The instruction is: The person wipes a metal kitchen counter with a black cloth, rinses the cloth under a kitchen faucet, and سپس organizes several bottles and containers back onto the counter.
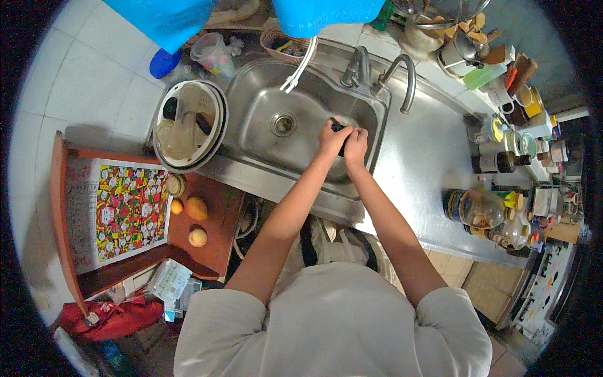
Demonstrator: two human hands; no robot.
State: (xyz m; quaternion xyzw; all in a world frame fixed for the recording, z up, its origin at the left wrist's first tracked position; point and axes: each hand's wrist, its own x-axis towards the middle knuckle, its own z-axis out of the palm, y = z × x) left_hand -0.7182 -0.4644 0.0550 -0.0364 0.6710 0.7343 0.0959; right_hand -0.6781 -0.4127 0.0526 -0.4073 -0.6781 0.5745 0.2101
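Over the right half of a stainless steel sink (264, 162), my left hand (333, 137) and my right hand (355, 147) meet around a small dark object (342, 149). Its kind cannot be told, since my fingers hide much of it. Both hands are closed on it. Just beyond them stands a metal faucet (362, 68), with a second, curved spout (408, 85) to its right. The sink's drain (283, 124) lies to the left of my hands.
An oval strainer basket (221, 136) stands at the sink's left. White cords (301, 66) hang over the back. Bottles (480, 209) and jars crowd the steel counter's (419, 188) right side. Several round fruits (196, 208) lie on a brown wooden shelf (212, 240) at left.
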